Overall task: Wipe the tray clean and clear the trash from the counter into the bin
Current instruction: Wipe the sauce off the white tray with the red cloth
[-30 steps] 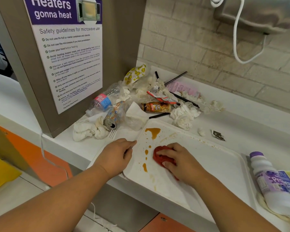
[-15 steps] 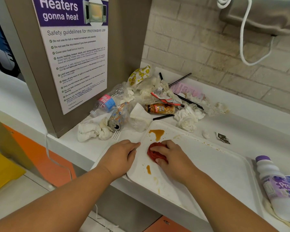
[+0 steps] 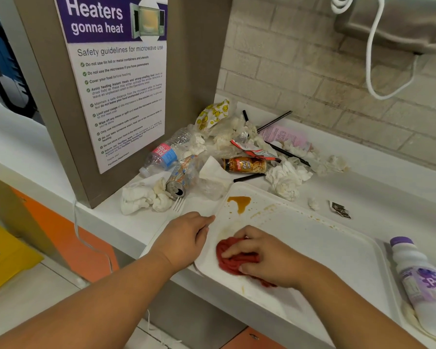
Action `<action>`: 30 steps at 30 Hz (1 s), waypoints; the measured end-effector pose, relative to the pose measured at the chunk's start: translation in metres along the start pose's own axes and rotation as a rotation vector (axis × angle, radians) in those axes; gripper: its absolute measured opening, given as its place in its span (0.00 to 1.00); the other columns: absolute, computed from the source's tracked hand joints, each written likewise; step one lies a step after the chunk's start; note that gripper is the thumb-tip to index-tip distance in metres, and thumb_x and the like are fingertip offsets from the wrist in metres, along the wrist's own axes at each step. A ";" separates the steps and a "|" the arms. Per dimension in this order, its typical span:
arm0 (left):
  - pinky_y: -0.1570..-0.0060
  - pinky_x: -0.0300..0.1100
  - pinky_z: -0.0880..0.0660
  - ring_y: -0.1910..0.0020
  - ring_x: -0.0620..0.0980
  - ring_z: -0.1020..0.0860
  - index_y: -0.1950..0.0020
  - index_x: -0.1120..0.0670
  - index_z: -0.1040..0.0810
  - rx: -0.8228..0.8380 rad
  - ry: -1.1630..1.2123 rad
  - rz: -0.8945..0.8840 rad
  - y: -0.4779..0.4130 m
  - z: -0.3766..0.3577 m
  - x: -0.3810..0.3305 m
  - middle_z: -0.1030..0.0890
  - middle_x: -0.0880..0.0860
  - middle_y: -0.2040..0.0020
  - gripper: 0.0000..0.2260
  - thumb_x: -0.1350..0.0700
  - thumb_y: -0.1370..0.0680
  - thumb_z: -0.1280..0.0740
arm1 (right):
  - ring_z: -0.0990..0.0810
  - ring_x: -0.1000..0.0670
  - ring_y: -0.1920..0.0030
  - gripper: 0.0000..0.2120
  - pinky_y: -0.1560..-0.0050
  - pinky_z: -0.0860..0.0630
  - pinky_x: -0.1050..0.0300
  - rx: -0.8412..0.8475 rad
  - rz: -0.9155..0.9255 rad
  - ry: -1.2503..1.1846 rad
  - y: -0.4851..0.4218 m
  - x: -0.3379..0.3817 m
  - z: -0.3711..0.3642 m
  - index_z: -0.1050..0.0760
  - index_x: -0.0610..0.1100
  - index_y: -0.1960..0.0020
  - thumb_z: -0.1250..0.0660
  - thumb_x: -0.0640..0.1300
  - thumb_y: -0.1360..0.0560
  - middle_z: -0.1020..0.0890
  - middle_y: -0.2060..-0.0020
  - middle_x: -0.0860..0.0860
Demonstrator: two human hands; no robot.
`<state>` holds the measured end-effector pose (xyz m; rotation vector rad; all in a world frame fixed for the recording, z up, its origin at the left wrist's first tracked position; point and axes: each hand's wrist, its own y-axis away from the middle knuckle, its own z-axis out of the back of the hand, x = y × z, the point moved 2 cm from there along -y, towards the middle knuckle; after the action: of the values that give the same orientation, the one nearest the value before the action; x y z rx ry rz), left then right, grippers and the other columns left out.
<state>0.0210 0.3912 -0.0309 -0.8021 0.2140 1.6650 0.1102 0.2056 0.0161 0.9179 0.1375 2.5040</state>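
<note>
Head camera looks down on a white tray (image 3: pixel 312 250) lying on the white counter (image 3: pixel 388 187), its near edge jutting past the counter's front. Right hand (image 3: pixel 269 258) lies flat on a bunched red cloth (image 3: pixel 233 260), fingers (image 3: pixel 239 249) curled over it and pressing it onto the tray's near-left part. Left hand (image 3: pixel 184 238) grips the tray's left rim, fingers closed around the edge, index finger stretched along it. Up at the tray's far-left corner sits a brown sauce puddle (image 3: pixel 239 201), with thin smears and specks trailing right along the far rim.

Trash is heaped just beyond that corner: a crushed water bottle (image 3: pixel 165 154) with a blue label, a dented drink can (image 3: pixel 180 178) on its side, a brown snack packet (image 3: pixel 244 165), crumpled white tissues (image 3: pixel 286 180), a smiley-print wrapper (image 3: pixel 213 114), black straws (image 3: pixel 275 120) and a white plastic fork (image 3: pixel 178 204). A small dark sachet (image 3: pixel 340 209) lies alone to the right. Near right, touching the tray's side, lies a purple-capped bottle (image 3: pixel 418 280). A microwave safety poster (image 3: pixel 118 76) hangs on the left panel.
</note>
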 end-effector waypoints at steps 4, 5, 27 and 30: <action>0.55 0.32 0.34 0.54 0.46 0.24 0.35 0.49 0.24 -0.004 -0.007 -0.009 -0.001 0.000 0.000 0.26 0.44 0.57 0.20 0.50 0.23 0.45 | 0.30 0.57 0.41 0.18 0.36 0.31 0.65 -0.118 -0.111 -0.006 0.003 -0.011 0.014 0.21 0.59 0.44 0.30 0.40 0.28 0.32 0.43 0.62; 0.55 0.32 0.34 0.54 0.46 0.24 0.35 0.49 0.24 -0.003 -0.005 -0.010 -0.002 -0.001 0.000 0.27 0.44 0.57 0.20 0.50 0.23 0.45 | 0.32 0.55 0.40 0.18 0.34 0.33 0.62 -0.153 -0.099 0.049 0.002 -0.009 0.010 0.22 0.60 0.42 0.31 0.41 0.27 0.33 0.43 0.61; 0.59 0.32 0.34 0.59 0.43 0.29 0.36 0.51 0.23 -0.019 -0.005 0.004 -0.001 0.002 -0.003 0.30 0.41 0.62 0.21 0.50 0.24 0.45 | 0.34 0.65 0.39 0.18 0.43 0.40 0.79 0.075 -0.124 0.040 0.093 -0.021 0.012 0.19 0.62 0.49 0.30 0.39 0.29 0.35 0.41 0.69; 0.56 0.35 0.33 0.58 0.44 0.27 0.36 0.51 0.23 -0.022 -0.004 0.011 -0.001 0.002 -0.005 0.28 0.43 0.60 0.21 0.50 0.25 0.45 | 0.32 0.64 0.40 0.19 0.44 0.38 0.79 0.083 -0.153 0.032 0.101 -0.026 0.016 0.19 0.64 0.53 0.30 0.38 0.30 0.34 0.42 0.68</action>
<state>0.0219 0.3885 -0.0264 -0.8158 0.1983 1.6815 0.0977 0.1032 0.0382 0.8663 0.3127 2.3870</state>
